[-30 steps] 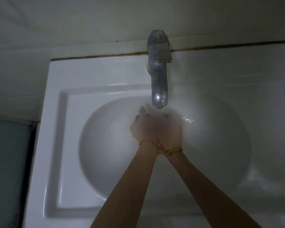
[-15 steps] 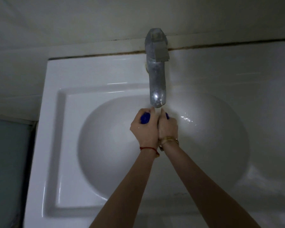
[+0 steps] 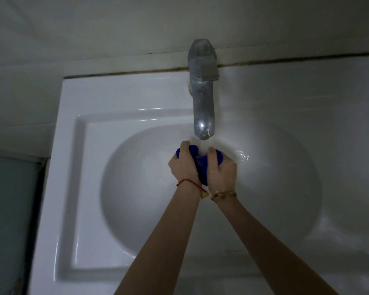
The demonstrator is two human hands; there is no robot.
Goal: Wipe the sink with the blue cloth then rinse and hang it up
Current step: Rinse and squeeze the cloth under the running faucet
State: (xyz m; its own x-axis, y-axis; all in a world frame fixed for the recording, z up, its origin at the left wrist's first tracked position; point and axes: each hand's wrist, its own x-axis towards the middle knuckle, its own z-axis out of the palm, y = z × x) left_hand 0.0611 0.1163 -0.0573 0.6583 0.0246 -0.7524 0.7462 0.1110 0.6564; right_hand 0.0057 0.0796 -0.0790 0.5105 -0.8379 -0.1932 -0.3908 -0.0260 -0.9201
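Both hands meet just below the centre of the frame, under the spout of the tap [image 3: 202, 99], and both are closed around the blue cloth [image 3: 201, 165]. The left hand [image 3: 184, 167] has its fingers curled over the left end of the bunched cloth, the thumb lying up along the top edge — a rounded bit of blue shows beyond the fingertips at the upper left of the hand. The right hand [image 3: 222, 173] grips the other end the same way, fingers wrapped over and hidden on the far side, with blue fabric showing past its knuckles at the upper right. Between the two hands the cloth runs as a dark blue wedge, widest near the spout and narrowing toward the wrists, where the heels of the hands nearly touch.

Water falls from the spout onto the cloth between the thumbs, and wet glints lie on the basin to the right of the right hand. The back of the right hand shows drops of water.

A red string bracelet [image 3: 190, 183] circles the left wrist and a gold-coloured bracelet [image 3: 223, 195] the right. The white sink [image 3: 73, 167] fills most of the frame — a round bowl in a square surround. Its back edge meets the pale wall [image 3: 94, 39] along a dark, stained seam.
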